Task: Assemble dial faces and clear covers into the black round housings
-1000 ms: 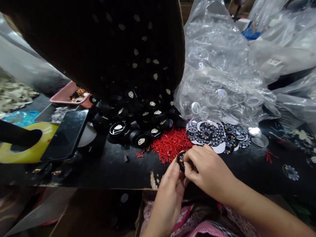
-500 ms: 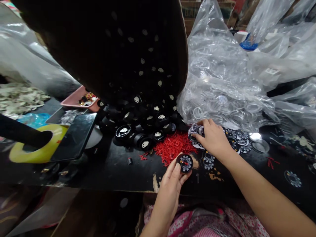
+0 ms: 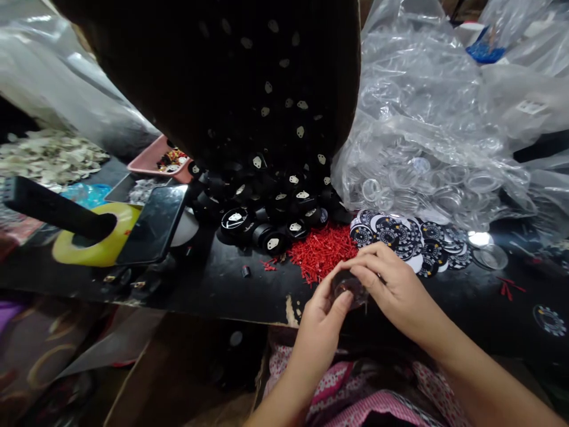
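Observation:
My left hand [image 3: 317, 323] is closed round a small round black clock [image 3: 347, 282], its thumb pressed on the front. The fingers of my right hand [image 3: 393, 290] curl over the clock's far and right side, so both hands grip it. Its face is blurred and partly covered. Just beyond the hands lies a heap of thin red plastic pieces [image 3: 317, 252]. To the right of that heap, printed black-and-white dials [image 3: 398, 234] are spread in an overlapping pile. Several round black cases [image 3: 271, 240] with pale plates sit behind and to the left.
A large dark sack [image 3: 213, 71] opens over the cases. Clear rings fill a plastic bag [image 3: 427, 154] at the back right. On the left are a phone [image 3: 153, 228], a yellow tape roll [image 3: 127, 218] and a pink tray [image 3: 149, 155]. One loose dial [image 3: 550, 320] lies far right.
My right hand has left the dial pile and come to the clock in my left hand. The clock's dial and red hands, visible before, are now mostly covered. The view has shifted slightly.

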Demonstrator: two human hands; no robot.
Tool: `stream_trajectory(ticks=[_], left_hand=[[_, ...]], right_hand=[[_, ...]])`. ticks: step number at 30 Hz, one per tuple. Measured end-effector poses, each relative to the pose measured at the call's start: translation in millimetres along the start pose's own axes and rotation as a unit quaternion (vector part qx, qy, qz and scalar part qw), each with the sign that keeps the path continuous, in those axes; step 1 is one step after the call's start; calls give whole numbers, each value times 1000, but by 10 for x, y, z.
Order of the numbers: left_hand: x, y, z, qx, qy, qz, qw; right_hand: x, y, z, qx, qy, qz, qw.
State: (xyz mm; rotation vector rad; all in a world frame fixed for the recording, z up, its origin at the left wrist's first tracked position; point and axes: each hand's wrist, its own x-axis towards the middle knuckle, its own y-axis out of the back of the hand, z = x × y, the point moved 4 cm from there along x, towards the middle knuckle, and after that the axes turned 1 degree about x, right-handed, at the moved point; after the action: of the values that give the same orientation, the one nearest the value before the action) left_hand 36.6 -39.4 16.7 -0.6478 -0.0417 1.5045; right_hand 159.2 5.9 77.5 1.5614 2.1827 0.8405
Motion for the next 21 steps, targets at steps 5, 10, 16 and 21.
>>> stream_trajectory(ticks=[5, 10, 16, 21], left_hand=[[-113, -54, 29, 80, -26, -45, 995], [-96, -60, 89, 134, -42, -17, 990], [-546, 625, 99, 242, 35, 51, 968], [-875, 1324, 451, 520, -155, 262, 798]], right_hand=[[31, -13, -65, -117, 35, 55, 991], [53, -137, -110, -100, 74, 92, 988], [50, -187, -26, 8, 36, -37, 999], [51, -204, -19, 15, 11, -60, 998]])
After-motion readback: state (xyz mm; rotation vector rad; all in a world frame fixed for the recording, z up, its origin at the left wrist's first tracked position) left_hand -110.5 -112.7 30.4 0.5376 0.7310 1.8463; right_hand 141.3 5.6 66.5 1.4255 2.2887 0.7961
